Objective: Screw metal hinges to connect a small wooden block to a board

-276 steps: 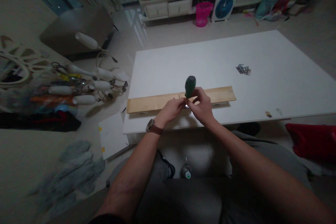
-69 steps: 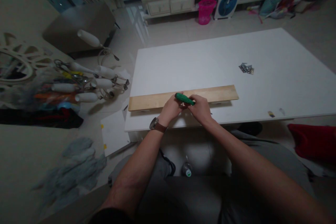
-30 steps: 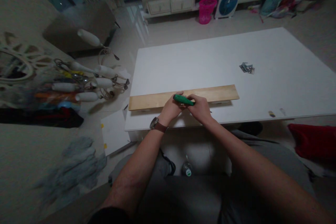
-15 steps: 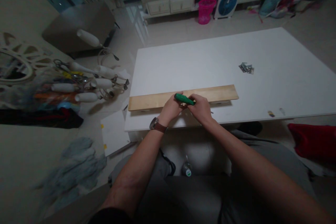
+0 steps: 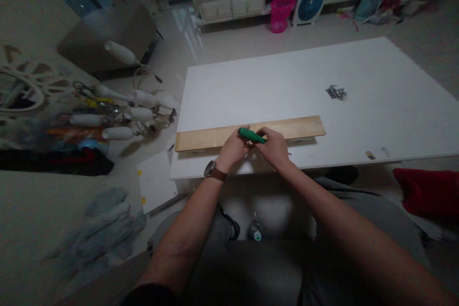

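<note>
My right hand (image 5: 271, 147) is closed around the narrow end of a green-handled screwdriver (image 5: 252, 135). Its handle slants up to the left over my left hand, and a thin dark tip shows just right of my right wrist. My left hand (image 5: 234, 149), with a brown-strapped watch (image 5: 211, 169) on the wrist, has its fingers bent in close to the right fingertips. What those fingers pinch is hidden. Both hands are at the front edge of a long pale wooden board (image 5: 201, 138), which lies slightly raised on a white panel (image 5: 222, 88).
A small pile of metal brackets (image 5: 336, 92) lies on the panel's right half. Two small bits (image 5: 370, 155) sit near its front edge. A lamp with white shades (image 5: 122, 52) stands to the left, beside a white board piece (image 5: 156, 181). A bottle (image 5: 256, 230) is on the floor between my legs.
</note>
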`<state>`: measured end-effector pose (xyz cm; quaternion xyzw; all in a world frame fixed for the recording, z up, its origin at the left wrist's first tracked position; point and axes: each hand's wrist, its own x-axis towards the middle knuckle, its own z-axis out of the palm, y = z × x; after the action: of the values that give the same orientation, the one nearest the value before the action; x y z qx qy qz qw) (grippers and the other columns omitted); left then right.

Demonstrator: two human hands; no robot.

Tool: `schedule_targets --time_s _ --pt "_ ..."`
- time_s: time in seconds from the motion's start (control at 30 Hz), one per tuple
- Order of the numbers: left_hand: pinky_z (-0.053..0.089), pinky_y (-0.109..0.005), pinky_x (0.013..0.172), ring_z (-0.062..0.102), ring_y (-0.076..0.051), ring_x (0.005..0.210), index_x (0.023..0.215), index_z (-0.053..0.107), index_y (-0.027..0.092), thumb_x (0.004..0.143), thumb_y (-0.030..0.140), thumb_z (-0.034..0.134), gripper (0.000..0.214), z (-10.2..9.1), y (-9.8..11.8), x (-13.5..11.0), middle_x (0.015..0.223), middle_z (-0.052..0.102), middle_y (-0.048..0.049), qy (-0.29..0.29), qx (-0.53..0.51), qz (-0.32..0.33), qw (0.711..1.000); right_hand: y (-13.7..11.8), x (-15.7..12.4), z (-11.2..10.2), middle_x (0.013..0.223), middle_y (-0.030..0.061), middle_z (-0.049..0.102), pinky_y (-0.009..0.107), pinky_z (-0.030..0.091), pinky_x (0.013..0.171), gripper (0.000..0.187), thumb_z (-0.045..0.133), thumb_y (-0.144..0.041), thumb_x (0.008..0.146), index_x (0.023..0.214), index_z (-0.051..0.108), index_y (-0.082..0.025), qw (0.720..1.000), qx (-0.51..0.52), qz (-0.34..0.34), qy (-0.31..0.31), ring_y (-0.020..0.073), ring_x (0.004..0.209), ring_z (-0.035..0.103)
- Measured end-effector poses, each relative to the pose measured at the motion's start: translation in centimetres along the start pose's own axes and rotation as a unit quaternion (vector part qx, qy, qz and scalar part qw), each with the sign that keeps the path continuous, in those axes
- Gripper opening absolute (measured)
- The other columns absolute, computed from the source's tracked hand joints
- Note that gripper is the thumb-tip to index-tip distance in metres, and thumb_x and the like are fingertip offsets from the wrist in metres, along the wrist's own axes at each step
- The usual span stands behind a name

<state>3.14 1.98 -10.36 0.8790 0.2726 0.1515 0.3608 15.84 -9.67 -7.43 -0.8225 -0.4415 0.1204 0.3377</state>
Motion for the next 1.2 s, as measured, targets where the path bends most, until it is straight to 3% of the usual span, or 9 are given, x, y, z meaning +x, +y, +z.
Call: schedule_targets --time_s 0.17,0.37,0.57,0.73,0.93,1.07,1.2 --pt "0.052 -0.046 0.117 0.064 -0.032 0.135 0.139 0.064 0.016 0.091 0.028 0.079 0.052 -0.2 0.5 0.0 0.151 0.061 -0.0196 -0.006 0.013 0.007 1.0 0.1 0.0 0.1 0.095 0.0049 0.081 0.033 0.049 0.072 0.031 0.072 -0.015 0.082 0.111 0.073 -0.025 1.0 -0.006 0.01 -0.007 0.0282 0.088 0.075" --pt "0.052 -0.046 0.117 0.064 -0.033 0.135 0.142 0.062 0.014 0.091 0.027 0.078 0.054 -0.3 0.8 0.0 0.149 0.063 -0.0211 -0.003 0.018 0.005 1.0 0.0 0.1 -0.1 0.098 0.008 0.082 0.034 0.05 0.075 0.014 0.069 -0.018 0.086 0.097 0.076 -0.023 0.999 -0.031 0.0 -0.016 0.0298 0.092 0.075" --pt "0.05 -0.047 0.12 0.062 -0.032 0.138 0.141 0.062 0.016 0.089 0.021 0.078 0.055 -0.2 0.4 0.0 0.154 0.059 -0.0195 -0.006 0.011 -0.002 1.0 0.1 0.0 0.0 0.098 0.0049 0.083 0.034 0.051 0.075 0.026 0.07 -0.015 0.081 0.104 0.077 -0.025 1.0 0.005 -0.008 -0.008 0.0288 0.092 0.076" --pt "0.05 -0.047 0.12 0.063 -0.033 0.137 0.14 0.063 0.014 0.089 0.021 0.078 0.054 -0.2 0.5 0.0 0.153 0.059 -0.0204 -0.006 0.005 -0.003 1.0 0.1 0.0 0.0 0.098 0.0058 0.082 0.036 0.052 0.076 0.021 0.072 -0.018 0.079 0.098 0.076 -0.024 1.0 0.015 -0.006 -0.006 0.0292 0.09 0.075" --pt "0.054 -0.046 0.113 0.068 -0.032 0.127 0.122 0.072 0.02 0.091 0.026 0.077 0.032 -0.6 1.4 0.1 0.136 0.07 -0.0152 -0.016 0.029 0.001 0.999 0.4 0.2 0.1 0.091 0.0059 0.08 0.036 0.053 0.075 0.017 0.069 -0.018 0.083 0.097 0.075 -0.024 1.0 0.023 0.004 0.004 0.0279 0.084 0.074" --pt "0.055 -0.045 0.113 0.067 -0.032 0.13 0.129 0.07 0.02 0.089 0.027 0.08 0.042 -0.5 1.3 0.0 0.143 0.068 -0.0156 -0.006 0.02 -0.006 1.0 0.3 0.1 0.1 0.092 0.0047 0.081 0.037 0.056 0.079 0.029 0.068 -0.01 0.077 0.1 0.076 -0.024 0.999 0.04 0.004 0.006 0.0283 0.088 0.075" --pt "0.056 -0.044 0.111 0.069 -0.031 0.127 0.126 0.071 0.019 0.088 0.026 0.08 0.039 -0.5 1.3 0.0 0.142 0.068 -0.016 -0.008 0.016 -0.003 1.0 0.3 0.2 0.2 0.093 0.0057 0.081 0.038 0.056 0.081 0.028 0.067 -0.009 0.076 0.098 0.076 -0.023 0.998 0.059 0.002 0.009 0.0289 0.091 0.076"
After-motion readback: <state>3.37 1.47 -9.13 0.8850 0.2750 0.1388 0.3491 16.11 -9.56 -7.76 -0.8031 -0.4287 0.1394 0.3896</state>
